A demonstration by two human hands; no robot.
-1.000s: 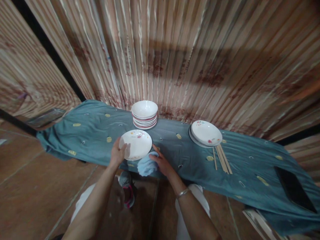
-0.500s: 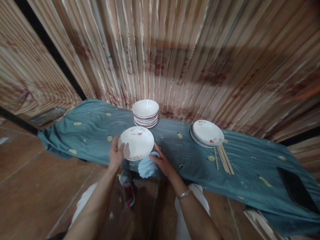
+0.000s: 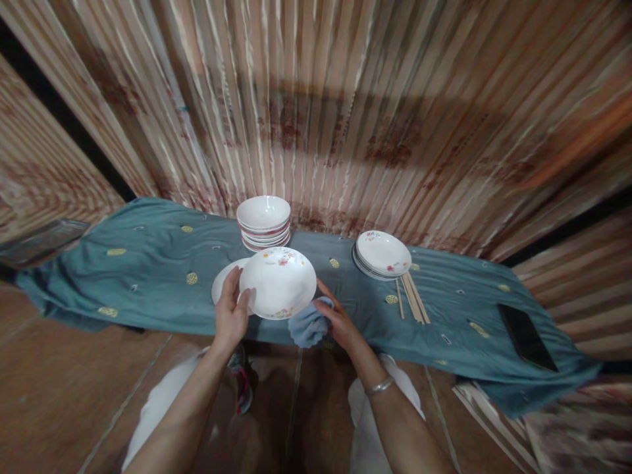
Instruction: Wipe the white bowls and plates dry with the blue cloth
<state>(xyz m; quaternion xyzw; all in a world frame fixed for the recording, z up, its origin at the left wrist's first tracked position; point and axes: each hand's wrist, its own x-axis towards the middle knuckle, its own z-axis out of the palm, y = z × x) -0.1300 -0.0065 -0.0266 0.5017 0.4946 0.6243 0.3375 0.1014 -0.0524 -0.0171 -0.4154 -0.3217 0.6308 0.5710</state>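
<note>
A white plate [image 3: 278,284] with a floral rim is tilted up in front of me. My left hand [image 3: 232,317] grips its left edge, thumb over the top surface. My right hand [image 3: 340,322] is closed on a crumpled light-blue cloth [image 3: 309,326], with its fingers at the plate's lower right edge. Another white plate [image 3: 223,282] lies on the table, partly covered by the held plate and my left hand. Behind them stands a stack of white bowls [image 3: 263,214] with red bands.
A blue-green cloth with yellow pineapple prints covers the long table [image 3: 162,289]. Right of centre is a stack of floral plates [image 3: 384,253], with several wooden chopsticks [image 3: 415,299] beside it. A black phone [image 3: 526,337] lies farther right. A pleated curtain [image 3: 316,118] hangs behind.
The held plate has moved right relative to the bowl stack, uncovering another plate beneath it on the left. Both hands moved with it, and the view has turned rightward.
</note>
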